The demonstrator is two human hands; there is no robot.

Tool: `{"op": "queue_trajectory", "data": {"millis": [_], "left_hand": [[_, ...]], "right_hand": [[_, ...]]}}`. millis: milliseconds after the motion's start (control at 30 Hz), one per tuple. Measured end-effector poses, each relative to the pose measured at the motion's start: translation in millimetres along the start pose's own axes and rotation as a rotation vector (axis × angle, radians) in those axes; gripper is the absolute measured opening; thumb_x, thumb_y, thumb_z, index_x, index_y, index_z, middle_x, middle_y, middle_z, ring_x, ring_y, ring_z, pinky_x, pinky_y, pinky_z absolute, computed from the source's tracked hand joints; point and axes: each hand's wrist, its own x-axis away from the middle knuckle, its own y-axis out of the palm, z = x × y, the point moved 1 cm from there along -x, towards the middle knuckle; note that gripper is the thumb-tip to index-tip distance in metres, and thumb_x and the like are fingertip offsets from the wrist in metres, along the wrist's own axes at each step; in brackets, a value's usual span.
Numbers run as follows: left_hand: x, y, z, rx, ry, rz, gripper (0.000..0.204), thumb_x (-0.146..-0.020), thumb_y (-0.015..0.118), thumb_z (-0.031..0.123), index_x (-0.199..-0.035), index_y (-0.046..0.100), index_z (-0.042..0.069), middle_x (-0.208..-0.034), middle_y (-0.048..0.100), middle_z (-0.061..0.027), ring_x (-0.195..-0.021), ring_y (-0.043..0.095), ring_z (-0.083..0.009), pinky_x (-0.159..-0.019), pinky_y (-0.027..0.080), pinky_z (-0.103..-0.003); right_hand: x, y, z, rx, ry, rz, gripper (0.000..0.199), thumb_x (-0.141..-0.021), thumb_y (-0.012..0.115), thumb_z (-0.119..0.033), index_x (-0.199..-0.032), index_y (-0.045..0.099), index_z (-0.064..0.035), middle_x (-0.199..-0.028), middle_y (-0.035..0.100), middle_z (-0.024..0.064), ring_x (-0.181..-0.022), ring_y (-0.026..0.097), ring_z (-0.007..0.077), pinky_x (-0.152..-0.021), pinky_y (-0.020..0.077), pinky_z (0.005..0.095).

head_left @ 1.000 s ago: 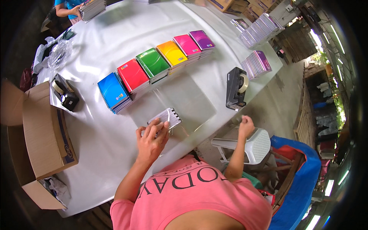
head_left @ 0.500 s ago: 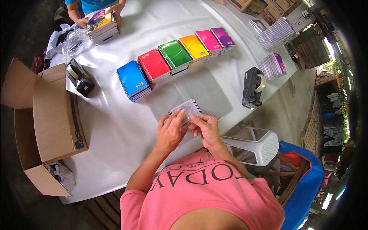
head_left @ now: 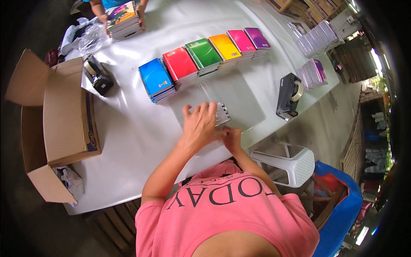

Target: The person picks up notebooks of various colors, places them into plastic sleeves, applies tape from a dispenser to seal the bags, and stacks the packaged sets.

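A small spiral-bound notebook bundle (head_left: 223, 114), with a shiny clear plastic wrap on it, lies near the table's front edge. My left hand (head_left: 199, 125) reaches over it with fingers spread, covering most of it; its thumb side points toward my right hand. Close to the bundle's near right corner, my right hand (head_left: 232, 139) is closed with its fingers curled in, and what they pinch is hidden. Under the bundle is a flat translucent sheet (head_left: 246, 100). Beyond stand stacks of spiral notebooks: blue (head_left: 156, 78), red (head_left: 180, 64), green (head_left: 203, 54), yellow (head_left: 224, 46), pink (head_left: 241, 42) and purple (head_left: 257, 38).
Tape dispensers stand at left (head_left: 99, 77) and right (head_left: 287, 97). An open cardboard box (head_left: 68, 115) occupies the left side. Notebook stacks (head_left: 320, 39) line the far right. Across the table, another person's hands hold a notebook stack (head_left: 124, 21). A white stool (head_left: 295, 165) is at right.
My left hand has lifted its fingers and spread them over the bundle. My right hand has curled in and moved down slightly to the bundle's near corner. The whole view has shifted a little.
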Motion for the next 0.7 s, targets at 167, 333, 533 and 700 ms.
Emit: {"op": "queue_trajectory", "data": {"millis": [167,333,533,700], "left_hand": [[0,-15,-6,0.415,-0.155,0.077,0.102,-0.056,0.084,0.024,-0.141,0.028,0.013,-0.107,0.058,-0.0129,-0.099,0.058,-0.0276,-0.092,0.035,-0.040],[58,19,-57,1.002,0.046,0.164,0.104,-0.062,0.084,0.018,-0.144,0.019,0.012,-0.132,0.043,-0.0150,-0.128,0.036,-0.0351,-0.109,0.022,-0.045],[76,83,-56,0.570,-0.310,0.113,0.091,-0.065,0.081,0.017,-0.139,0.028,0.011,-0.142,0.037,-0.0123,-0.138,0.021,-0.0366,-0.108,0.019,-0.055],[72,37,-36,0.768,-0.121,0.408,0.095,-0.048,0.090,0.023,-0.130,0.044,0.010,-0.137,0.042,-0.0163,-0.134,0.028,-0.0374,-0.108,0.026,-0.050]], "right_hand": [[16,5,-29,-0.501,0.582,-0.812,0.036,-0.075,0.074,-0.015,-0.108,0.060,-0.0071,-0.094,0.062,0.0058,-0.079,0.057,0.0127,-0.063,0.0490,0.0280],[-23,-7,-21,-1.560,0.494,-0.291,0.090,-0.069,0.077,-0.008,-0.143,0.025,-0.0123,-0.137,0.039,0.0113,-0.125,0.041,0.0208,-0.097,0.0438,0.0361],[-65,-38,-57,-0.685,0.128,-0.649,0.107,-0.052,0.086,-0.003,-0.141,0.029,-0.0148,-0.144,0.032,0.0120,-0.133,0.032,0.0267,-0.107,0.0301,0.0394],[-77,-76,-69,-0.338,-0.345,-0.555,0.083,-0.056,0.086,-0.011,-0.129,0.048,-0.0133,-0.147,0.029,0.0076,-0.136,0.027,0.0241,-0.108,0.0293,0.0393]]}}
